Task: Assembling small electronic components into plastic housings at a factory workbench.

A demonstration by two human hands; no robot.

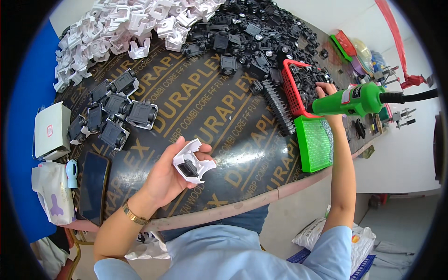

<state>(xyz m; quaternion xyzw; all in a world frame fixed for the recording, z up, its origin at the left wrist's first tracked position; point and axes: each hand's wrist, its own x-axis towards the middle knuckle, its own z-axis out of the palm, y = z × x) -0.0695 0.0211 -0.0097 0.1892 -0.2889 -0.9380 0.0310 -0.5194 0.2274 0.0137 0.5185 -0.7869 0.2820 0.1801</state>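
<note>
White shell (206,165): here it is, just off centre toward 8 o'clock, black insert (188,169) sitting inside.
Left hand (169,183): half-closed, thumb and fingers cradling the shell; tilt it, and an unfastened insert could slide out.
Right hand (326,88): up at 2 o'clock, fingers slightly bent over the red basket (290,91); partly hidden, so I can't tell whether they grip anything.
Black parts (305,77): crammed into that basket; a hurried pick could bring a tangle, or the wrong piece.
Green power driver (366,99): between 2 and 3 o'clock, overlapping the right hand; a sharp pull back might knock it.
Green tray (306,145): 3 o'clock, just below the basket; a fumbled part could drop there.
</note>
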